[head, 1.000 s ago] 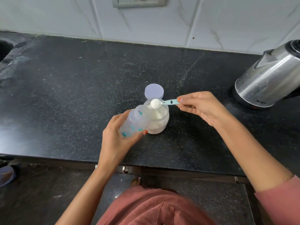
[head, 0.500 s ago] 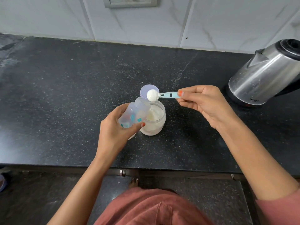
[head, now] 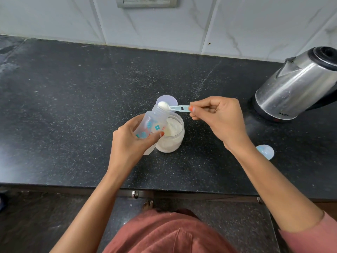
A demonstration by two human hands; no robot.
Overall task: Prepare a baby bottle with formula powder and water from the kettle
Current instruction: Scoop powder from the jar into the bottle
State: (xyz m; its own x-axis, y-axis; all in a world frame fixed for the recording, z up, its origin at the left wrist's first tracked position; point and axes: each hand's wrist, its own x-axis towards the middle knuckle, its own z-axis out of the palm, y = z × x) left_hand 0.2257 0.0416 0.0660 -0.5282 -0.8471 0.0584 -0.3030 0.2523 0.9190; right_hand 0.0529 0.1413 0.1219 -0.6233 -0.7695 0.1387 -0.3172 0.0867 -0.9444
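My left hand grips a clear baby bottle with teal and orange prints, tilted with its open mouth toward the right. My right hand pinches the handle of a teal scoop heaped with white powder, the bowl resting at the bottle's mouth. Just behind the bottle stands an open glass jar of formula powder on the black counter. A steel kettle sits on its base at the far right.
The jar's pale purple lid lies behind the jar. A light blue bottle cap rests on the counter right of my right forearm. The tiled wall and a switch plate back the counter. The counter's front edge runs below my wrists.
The heaped scoop has moved left from above the jar to the bottle's mouth. My left hand has raised and tilted the bottle to meet it.
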